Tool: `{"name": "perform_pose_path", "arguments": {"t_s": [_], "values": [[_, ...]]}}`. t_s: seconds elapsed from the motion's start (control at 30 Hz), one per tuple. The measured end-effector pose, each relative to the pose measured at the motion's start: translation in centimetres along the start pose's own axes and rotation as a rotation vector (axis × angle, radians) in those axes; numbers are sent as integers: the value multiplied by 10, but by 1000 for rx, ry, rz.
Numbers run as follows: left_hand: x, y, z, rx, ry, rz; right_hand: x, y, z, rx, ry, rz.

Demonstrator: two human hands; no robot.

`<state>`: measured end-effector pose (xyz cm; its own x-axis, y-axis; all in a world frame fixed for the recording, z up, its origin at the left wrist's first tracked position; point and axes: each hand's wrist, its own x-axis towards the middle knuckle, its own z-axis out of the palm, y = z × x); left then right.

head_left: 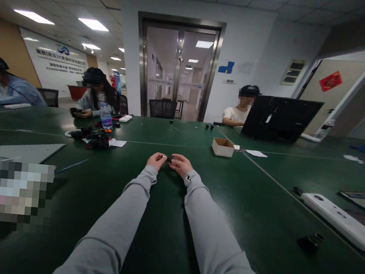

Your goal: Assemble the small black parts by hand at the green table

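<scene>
Both my arms, in grey sleeves, reach out over a dark green table (pixel 168 221). My left hand (pixel 156 160) and my right hand (pixel 180 163) meet at their fingertips. Between them they pinch a small dark part (pixel 168 159), too small to tell what it is. The hands rest on or just above the table top. A small open cardboard box (pixel 223 147) stands beyond my right hand, apart from it.
A white flat device (pixel 338 219) and a small black cap (pixel 312 241) lie at the right. A heap of black parts (pixel 94 138) and a water bottle (pixel 106 116) sit at the far left. A laptop (pixel 280 118) stands at the back right. Three people sit at the far side.
</scene>
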<state>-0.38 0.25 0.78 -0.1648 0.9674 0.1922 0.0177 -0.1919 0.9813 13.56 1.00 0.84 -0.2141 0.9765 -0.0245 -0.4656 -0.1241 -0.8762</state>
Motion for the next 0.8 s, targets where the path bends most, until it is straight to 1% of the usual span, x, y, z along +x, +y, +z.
{"name": "perform_pose_path", "arguments": {"t_s": [0.2,0.4,0.5,0.7,0.8], "values": [[-2,2,-2,12,-31,42,0,1,-1,-2,0,-14],[-1,-2,-4,-5,-91,116,-2,-1,1,-8,21,3],[0,-3,-5,-23,-95,137,-3,-2,2,-10,28,8],[2,-2,-5,2,-27,44,-4,-4,4,-8,28,17],[4,-6,-5,100,8,-4,-5,-5,4,-22,24,20]]}}
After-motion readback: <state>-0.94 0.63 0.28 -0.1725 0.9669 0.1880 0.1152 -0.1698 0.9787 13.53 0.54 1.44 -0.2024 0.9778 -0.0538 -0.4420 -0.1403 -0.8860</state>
